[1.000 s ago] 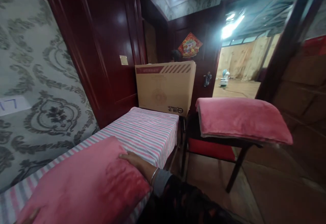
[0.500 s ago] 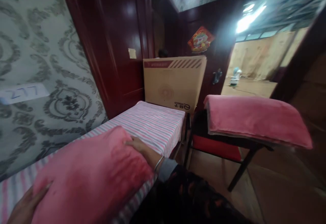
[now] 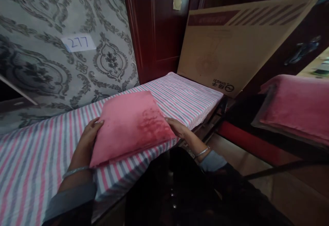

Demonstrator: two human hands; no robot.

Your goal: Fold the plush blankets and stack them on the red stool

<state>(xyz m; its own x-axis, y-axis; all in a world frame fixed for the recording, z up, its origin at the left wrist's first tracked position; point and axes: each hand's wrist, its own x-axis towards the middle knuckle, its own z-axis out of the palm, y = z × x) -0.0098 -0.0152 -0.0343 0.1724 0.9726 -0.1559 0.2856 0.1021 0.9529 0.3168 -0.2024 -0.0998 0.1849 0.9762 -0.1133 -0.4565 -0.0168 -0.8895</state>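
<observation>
A pink plush cushion (image 3: 128,123) lies flat on a bed-like surface with a pink, grey and white striped cover (image 3: 51,140). Its nap looks darker and ruffled toward the right side. My left hand (image 3: 91,133) grips the left edge, thumb on top and the other fingers partly hidden. On the opposite edge, my right hand (image 3: 176,127) holds the cushion near its right corner, with the fingertips mostly out of sight beneath or behind it.
A large cardboard box (image 3: 226,48) leans behind the striped surface's far end, beside a dark red door (image 3: 164,27). Right of me, folded pink plush fabric (image 3: 300,109) rests on a dark chair with a red part (image 3: 246,145). A paper marked 277 (image 3: 78,42) is on the patterned wall.
My view has swung left and down. The cushion, tilted and closer to me before, now lies flatter and farther off on the striped cover, with both hands still at its sides.
</observation>
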